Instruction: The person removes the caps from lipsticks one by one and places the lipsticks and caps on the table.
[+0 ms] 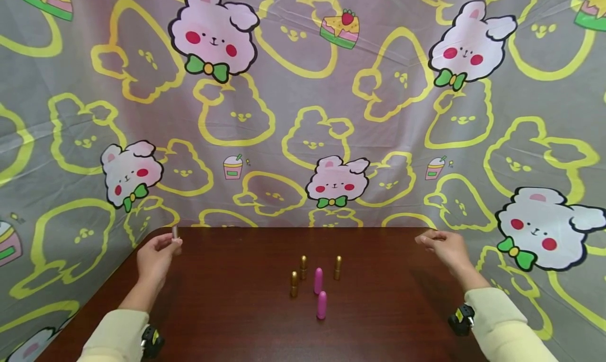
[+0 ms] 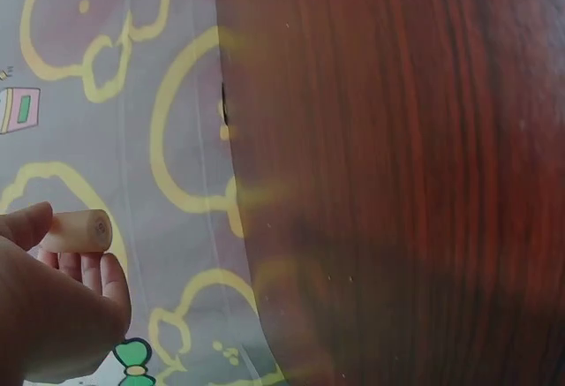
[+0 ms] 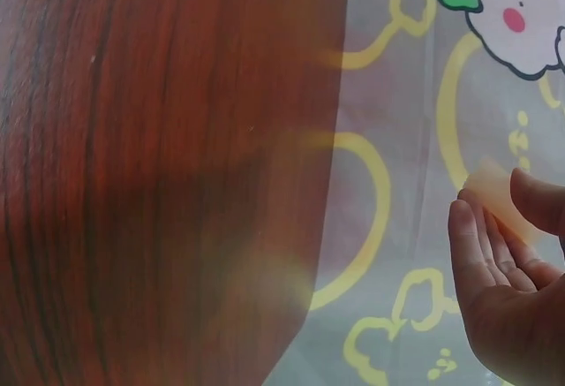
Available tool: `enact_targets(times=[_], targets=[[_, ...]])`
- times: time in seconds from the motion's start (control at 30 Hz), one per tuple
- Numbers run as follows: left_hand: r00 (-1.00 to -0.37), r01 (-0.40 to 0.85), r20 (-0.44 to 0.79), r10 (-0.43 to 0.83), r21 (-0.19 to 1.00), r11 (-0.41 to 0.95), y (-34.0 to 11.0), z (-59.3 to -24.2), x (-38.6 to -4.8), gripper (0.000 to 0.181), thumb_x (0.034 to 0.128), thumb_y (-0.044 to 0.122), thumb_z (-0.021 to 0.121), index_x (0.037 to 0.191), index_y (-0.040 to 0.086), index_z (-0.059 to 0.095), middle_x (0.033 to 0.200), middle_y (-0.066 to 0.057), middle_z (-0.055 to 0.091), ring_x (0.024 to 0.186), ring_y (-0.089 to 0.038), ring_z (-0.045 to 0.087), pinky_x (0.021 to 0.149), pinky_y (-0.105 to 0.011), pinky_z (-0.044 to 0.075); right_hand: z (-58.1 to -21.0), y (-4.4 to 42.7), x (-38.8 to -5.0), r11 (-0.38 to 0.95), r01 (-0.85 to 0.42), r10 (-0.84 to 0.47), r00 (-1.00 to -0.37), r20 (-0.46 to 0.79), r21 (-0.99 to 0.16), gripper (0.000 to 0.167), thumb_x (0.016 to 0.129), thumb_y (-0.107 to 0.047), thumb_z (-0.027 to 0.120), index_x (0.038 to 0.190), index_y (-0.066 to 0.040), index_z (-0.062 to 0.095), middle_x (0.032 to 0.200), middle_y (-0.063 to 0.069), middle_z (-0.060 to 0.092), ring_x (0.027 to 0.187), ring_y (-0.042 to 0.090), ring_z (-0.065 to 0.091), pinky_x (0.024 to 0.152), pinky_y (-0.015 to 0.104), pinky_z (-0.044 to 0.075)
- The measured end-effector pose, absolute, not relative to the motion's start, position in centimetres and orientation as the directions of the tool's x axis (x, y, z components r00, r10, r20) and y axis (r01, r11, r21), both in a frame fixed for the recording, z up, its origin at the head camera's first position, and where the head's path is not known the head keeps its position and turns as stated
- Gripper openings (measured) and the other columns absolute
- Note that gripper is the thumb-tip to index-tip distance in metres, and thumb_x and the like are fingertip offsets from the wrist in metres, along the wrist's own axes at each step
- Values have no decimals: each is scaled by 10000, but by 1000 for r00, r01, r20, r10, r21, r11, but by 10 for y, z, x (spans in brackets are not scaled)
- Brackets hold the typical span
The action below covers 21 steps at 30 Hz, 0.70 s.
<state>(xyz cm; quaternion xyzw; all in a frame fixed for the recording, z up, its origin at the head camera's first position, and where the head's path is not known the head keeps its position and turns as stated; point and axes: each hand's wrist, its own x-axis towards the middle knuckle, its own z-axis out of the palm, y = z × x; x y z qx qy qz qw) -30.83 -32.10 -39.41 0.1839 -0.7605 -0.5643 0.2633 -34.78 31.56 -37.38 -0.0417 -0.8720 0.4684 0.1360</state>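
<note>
At the table's left edge, my left hand (image 1: 155, 262) pinches a small pale cylinder (image 1: 175, 232) between thumb and fingers. The left wrist view shows the cylinder (image 2: 81, 231) lying sideways, its round end facing right, in the hand (image 2: 66, 311). Over the right side, my right hand (image 1: 450, 250) is raised; in the right wrist view the hand (image 3: 512, 298) pinches a blurred pale, flat-looking piece (image 3: 496, 193). Between the hands, gold bullet-shaped pieces (image 1: 303, 267) and pink ones (image 1: 319, 281) stand upright on the table, touched by neither hand.
The dark reddish-brown wooden table (image 1: 227, 299) ends at a grey cloth (image 1: 293, 88) printed with rabbits and yellow outlines, hanging behind and on both sides. A black device (image 1: 152, 342) is on the left wrist, another (image 1: 461, 320) on the right.
</note>
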Motion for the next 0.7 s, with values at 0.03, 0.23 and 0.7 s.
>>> enact_targets(times=[0.03, 0.23, 0.7], targets=[[-793, 8, 188, -580, 954, 299, -323, -395, -308, 394, 917, 230, 685, 1196, -34, 601, 962, -15, 616, 690, 26, 581, 665, -194, 440, -374, 317, -348, 573, -43, 207, -959, 195, -819, 358, 910, -234, 692, 1049, 96, 678, 923, 130, 706, 817, 234, 664, 685, 319, 521], [-793, -56, 145, -591, 950, 308, -332, -398, -307, 382, 924, 214, 666, 1172, -61, 572, 999, -103, 593, 839, -150, 538, 705, -297, 427, -378, 323, -348, 675, -8, 206, -958, 198, -737, 362, 886, -200, 712, 1016, 134, 665, 852, 183, 673, 778, 340, 626, 580, 338, 474], [-760, -154, 111, -640, 927, 344, -348, -409, -303, 341, 893, 144, 671, 1117, -95, 578, 992, -230, 602, 950, -346, 526, 711, -371, 430, -398, 333, -350, 801, -45, 104, -971, 213, -597, 248, 800, -93, 730, 612, -24, 583, 553, -9, 462, 554, 176, 443, 524, 319, 371]])
